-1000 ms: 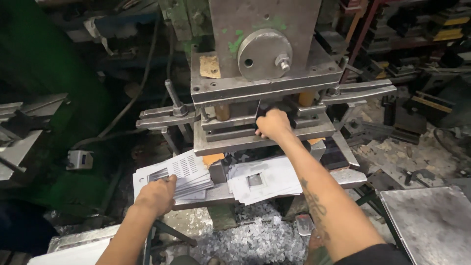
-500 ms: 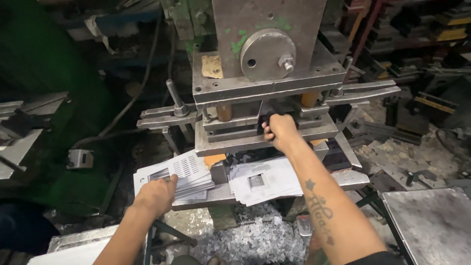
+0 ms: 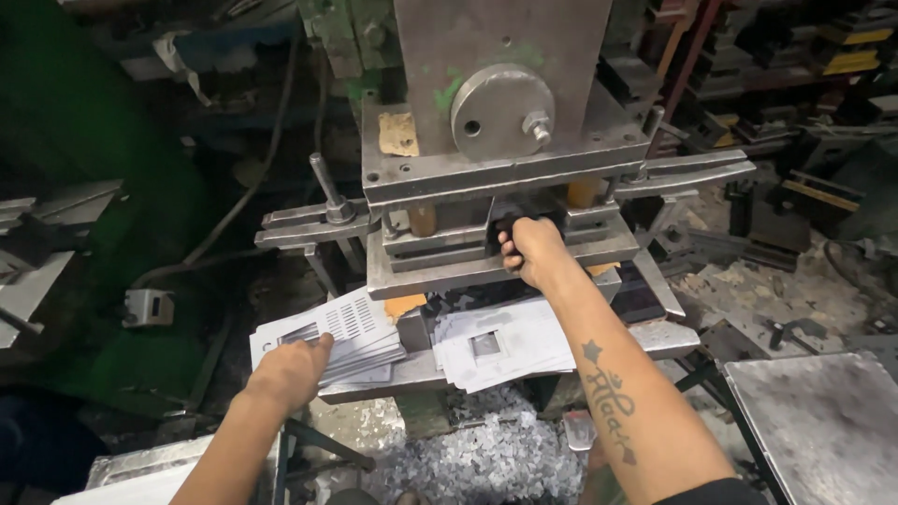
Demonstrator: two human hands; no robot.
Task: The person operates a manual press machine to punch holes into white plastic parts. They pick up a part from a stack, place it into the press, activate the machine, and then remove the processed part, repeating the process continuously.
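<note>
While the press stands at the middle of the room, this is how things lie around it:

Press: a heavy grey steel machine fills the view from the centre to 12 o'clock, with a round disc bolted to its front and flat die plates stacked below.

Right hand: the right hand reaches to the centre, just at the gap between the die plates, fingers curled inward toward the dark opening; whether they pinch a sheet there I cannot tell.

Left hand: the left hand lies at 8 o'clock, palm down with fingers together, pressing on the near edge of the louvred stack.

Louvred stack: a fanned pile of thin grey metal sheets with rows of slots sits on the press bed at 8 o'clock from the dies, touching the left hand.

Punched stack: a second pile of pale sheets, each with a square window cut out, rests just beside the first, at 6 o'clock under the right forearm.

Scrap: small bright metal offcuts heap on the floor at 6 o'clock below the bed.

Side table: a scuffed steel plate sits at 4 o'clock, well apart from both stacks.

Lever: an upright pin stands on the clamp arm at 10 o'clock of the dies.
</note>
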